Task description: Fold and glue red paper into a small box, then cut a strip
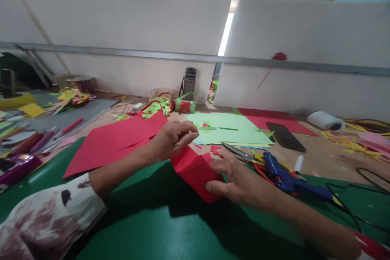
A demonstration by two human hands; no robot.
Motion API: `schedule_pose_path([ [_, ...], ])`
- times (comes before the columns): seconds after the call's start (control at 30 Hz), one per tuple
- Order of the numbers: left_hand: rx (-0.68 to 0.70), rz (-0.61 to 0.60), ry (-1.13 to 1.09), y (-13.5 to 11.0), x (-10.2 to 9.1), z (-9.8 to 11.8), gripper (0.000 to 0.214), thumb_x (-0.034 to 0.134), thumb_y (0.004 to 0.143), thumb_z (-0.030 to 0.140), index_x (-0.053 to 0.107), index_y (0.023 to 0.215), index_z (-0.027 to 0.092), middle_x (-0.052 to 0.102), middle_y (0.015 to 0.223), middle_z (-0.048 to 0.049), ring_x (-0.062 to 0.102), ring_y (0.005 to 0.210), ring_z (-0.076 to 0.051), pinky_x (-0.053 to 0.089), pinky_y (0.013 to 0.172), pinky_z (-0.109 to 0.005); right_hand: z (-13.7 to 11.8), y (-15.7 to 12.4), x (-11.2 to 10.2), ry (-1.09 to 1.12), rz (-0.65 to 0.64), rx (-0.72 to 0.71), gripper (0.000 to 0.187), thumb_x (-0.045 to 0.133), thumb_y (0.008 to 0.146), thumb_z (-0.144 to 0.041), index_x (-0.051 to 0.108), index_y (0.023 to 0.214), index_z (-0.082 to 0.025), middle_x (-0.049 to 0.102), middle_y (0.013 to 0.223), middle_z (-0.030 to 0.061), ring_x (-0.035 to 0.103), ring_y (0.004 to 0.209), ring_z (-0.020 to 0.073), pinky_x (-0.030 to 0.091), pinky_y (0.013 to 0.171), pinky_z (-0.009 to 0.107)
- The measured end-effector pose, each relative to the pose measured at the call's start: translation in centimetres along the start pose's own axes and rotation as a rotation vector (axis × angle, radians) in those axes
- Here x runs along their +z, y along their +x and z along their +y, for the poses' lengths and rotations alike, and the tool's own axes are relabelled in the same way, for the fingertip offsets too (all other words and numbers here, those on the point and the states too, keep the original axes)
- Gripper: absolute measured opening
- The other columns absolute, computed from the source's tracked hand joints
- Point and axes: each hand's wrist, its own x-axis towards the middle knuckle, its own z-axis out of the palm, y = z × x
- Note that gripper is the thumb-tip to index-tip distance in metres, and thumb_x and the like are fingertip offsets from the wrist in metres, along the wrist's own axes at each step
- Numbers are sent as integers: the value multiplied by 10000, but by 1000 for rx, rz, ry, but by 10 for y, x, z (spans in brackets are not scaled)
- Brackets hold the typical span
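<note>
A folded piece of red paper (pixel 195 172) is held above the green mat (pixel 146 223), between my two hands. My left hand (pixel 172 138) pinches its upper edge with closed fingers. My right hand (pixel 236 178) grips its right side, thumb on top and fingers curled under. Just right of my right hand lie scissors (pixel 240 152) and a blue glue gun (pixel 286 176). Larger red sheets (pixel 115 140) lie behind my left hand.
Light green sheets (pixel 228 128) with cut strips lie in the middle. A black phone (pixel 284 136), white roll (pixel 324 121), grey bottle (pixel 189 81), small green paper basket (pixel 185 105), paper scraps and pens at left, cables at right. White partition boards stand behind.
</note>
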Motion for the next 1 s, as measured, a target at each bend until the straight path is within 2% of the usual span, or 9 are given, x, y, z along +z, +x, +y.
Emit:
schedule_pose_path([
  [0.13,-5,70,135,5,-21,23,182,514,886,237,662,910,133,669,861,-68,575,841,-185,432,803,-305,-1,2,3,-446,150,46,198,562,766,-203,510,579,-164,570,655,1,524,709,174,296,930,510],
  [0.23,-127,-125,28,0,-15,49,271,665,796,220,635,1056,149,685,925,-52,609,863,-180,460,771,-265,-4,6,9,-530,185,86,169,560,760,-173,564,592,-157,609,672,37,543,712,194,184,976,604],
  [0.3,-138,-349,-20,-4,-2,56,358,712,727,128,627,1072,170,688,993,-52,623,875,-183,455,725,-234,-7,5,12,-568,195,96,152,572,761,-172,593,612,-155,630,702,57,554,742,212,148,981,630],
  [0.37,-182,-473,24,-10,12,53,270,669,746,97,642,1002,179,700,872,-35,628,740,-164,424,609,-210,-10,2,11,-575,201,86,112,590,762,-162,620,654,-157,653,776,68,566,798,221,121,991,639],
  [0.47,-223,-464,84,-16,24,34,187,565,735,0,668,779,150,656,625,-17,567,544,-135,352,515,-210,-6,-7,4,-538,181,54,83,664,755,-211,629,698,-163,665,854,72,563,951,259,69,1004,651],
  [0.53,-230,-459,83,-18,22,19,208,535,750,-1,659,658,138,653,601,-21,567,543,-123,366,534,-206,3,-14,-3,-503,137,33,157,739,706,-264,618,694,-165,668,882,78,515,1085,303,34,1005,662],
  [0.6,-231,-463,53,-19,15,6,177,561,758,41,680,677,143,680,655,-16,593,594,-121,392,554,-190,14,-20,-11,-457,90,3,172,774,663,-232,621,719,-177,668,924,66,456,1181,312,-14,1008,663],
  [0.73,-261,-477,1,-20,3,-10,122,591,777,137,708,744,136,687,667,-15,592,587,-120,404,519,-176,26,-24,-20,-342,73,-30,76,648,766,-134,628,750,-205,656,912,16,439,1224,256,-69,1015,650],
  [1.0,-281,-616,-192,-23,2,11,179,644,770,129,706,938,136,727,909,-57,659,786,-165,491,664,-208,12,-11,-19,-349,79,-10,127,572,818,-149,605,702,-190,652,845,31,515,1114,275,21,1007,678],
])
